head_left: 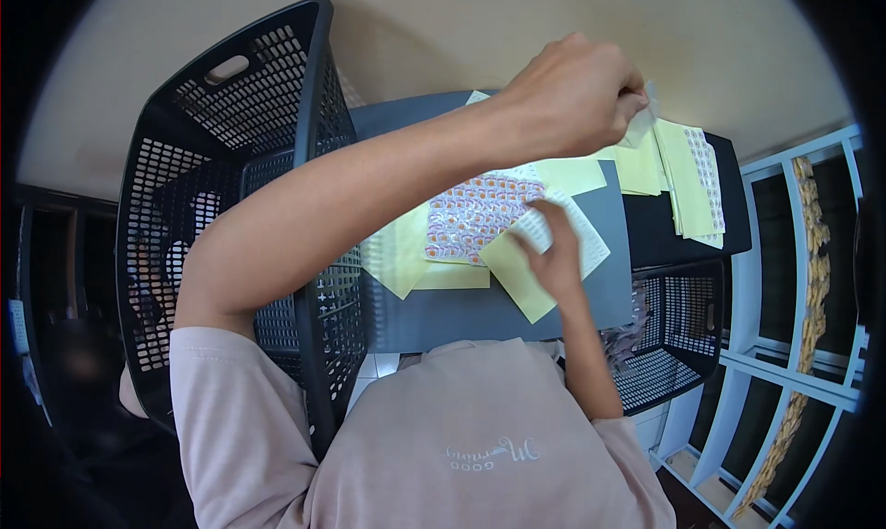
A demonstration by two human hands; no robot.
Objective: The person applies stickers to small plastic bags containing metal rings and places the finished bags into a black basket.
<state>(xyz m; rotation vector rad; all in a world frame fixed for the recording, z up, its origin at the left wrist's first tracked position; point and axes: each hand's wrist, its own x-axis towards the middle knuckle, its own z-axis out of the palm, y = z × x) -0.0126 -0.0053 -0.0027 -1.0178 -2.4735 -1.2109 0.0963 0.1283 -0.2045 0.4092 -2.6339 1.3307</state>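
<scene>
My left hand [586,95] reaches across to the upper right, above the table, its fingers pinched on a thin pale sheet [643,128] that looks slightly see-through. My right hand [559,255] is lower, a little blurred, with thumb and fingers apart over a yellow sheet [520,275] and a white printed sheet [581,226]. Beside its fingertips lies a sheet of small orange-and-purple stickers [475,217]. More yellow sheets [399,252] spread out under it. My left forearm hides part of the pile.
A tall black plastic basket [318,160] stands against the grey table [443,317] on the left. On a black surface [653,225] at right lie yellow and printed sheets [688,178]. Below is another black basket [678,326], near a pale-blue rack [784,381]. Another person [88,418] is at far left.
</scene>
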